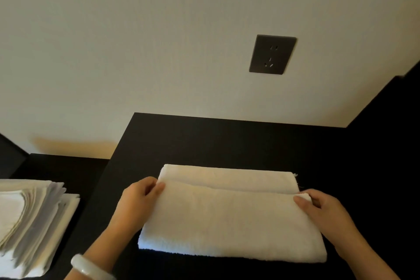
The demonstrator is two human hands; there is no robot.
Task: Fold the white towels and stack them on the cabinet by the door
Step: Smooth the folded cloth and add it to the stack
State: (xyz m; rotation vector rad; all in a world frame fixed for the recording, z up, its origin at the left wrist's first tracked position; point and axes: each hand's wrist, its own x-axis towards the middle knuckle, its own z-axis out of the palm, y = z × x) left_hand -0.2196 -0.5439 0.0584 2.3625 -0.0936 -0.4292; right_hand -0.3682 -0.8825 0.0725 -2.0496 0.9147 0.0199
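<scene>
We see a white towel (227, 218) folded flat on the black cabinet (227, 141), its upper layer stopping short of the far edge. Well left of it lies a stack of folded white towels (34, 218).

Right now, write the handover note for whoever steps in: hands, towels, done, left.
Left hand pinches the left corner of the upper layer of the white towel; right hand pinches the right corner.
It lies flat on the dark cabinet top, upper layer short of the far edge.
A stack of folded white cloths sits lower, to the left.
Done: at least one fold. Left: finish folding, then stack it.
</scene>
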